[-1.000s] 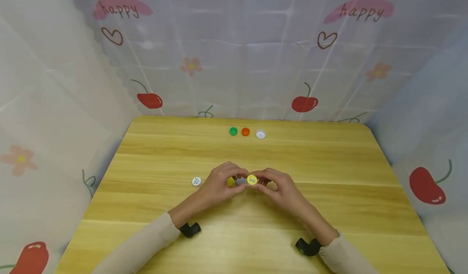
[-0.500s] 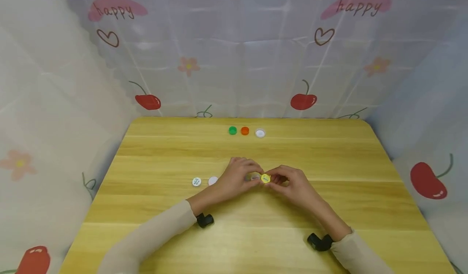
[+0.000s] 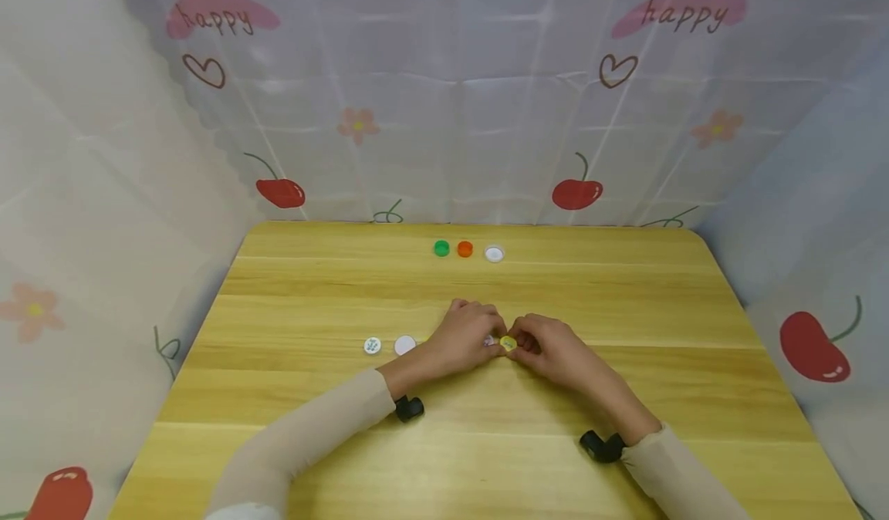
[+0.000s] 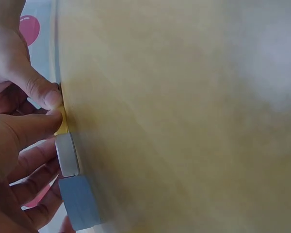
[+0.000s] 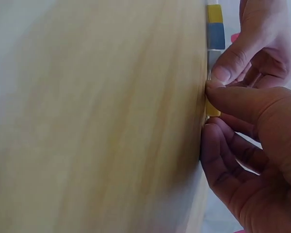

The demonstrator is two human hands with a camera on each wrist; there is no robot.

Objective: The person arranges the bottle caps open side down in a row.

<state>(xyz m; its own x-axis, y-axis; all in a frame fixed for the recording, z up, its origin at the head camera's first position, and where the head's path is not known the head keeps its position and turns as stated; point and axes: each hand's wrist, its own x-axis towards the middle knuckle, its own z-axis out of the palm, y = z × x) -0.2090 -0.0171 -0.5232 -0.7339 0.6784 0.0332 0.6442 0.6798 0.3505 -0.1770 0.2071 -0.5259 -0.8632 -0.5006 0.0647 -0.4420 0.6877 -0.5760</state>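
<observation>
A small round yellow cap [image 3: 508, 343] with a printed top lies low at the wood table's surface, between both hands' fingertips. My left hand [image 3: 467, 336] curls thumb and fingers at its left side. From the other side, my right hand [image 3: 552, 349] pinches it with thumb and index. In the left wrist view the two thumbs nearly meet over the yellow cap [image 4: 63, 125]. Beside it stand a whitish piece [image 4: 68, 154] and a blue-grey piece [image 4: 80, 201] in a row. Another yellow piece [image 5: 215, 13] appears farther along in the right wrist view.
Left of the hands lie a white printed disc [image 3: 372, 346] and a plain white disc [image 3: 405, 345]. Near the far edge sit a green cap [image 3: 441, 248], an orange cap [image 3: 464, 249] and a white cap [image 3: 494, 254]. Patterned curtains [image 3: 458, 142] surround the wood table [image 3: 312, 265].
Both hands have moved right with the yellow cap, then lower at the table. The left hand has shifted right over the row, uncovering the plain white disc.
</observation>
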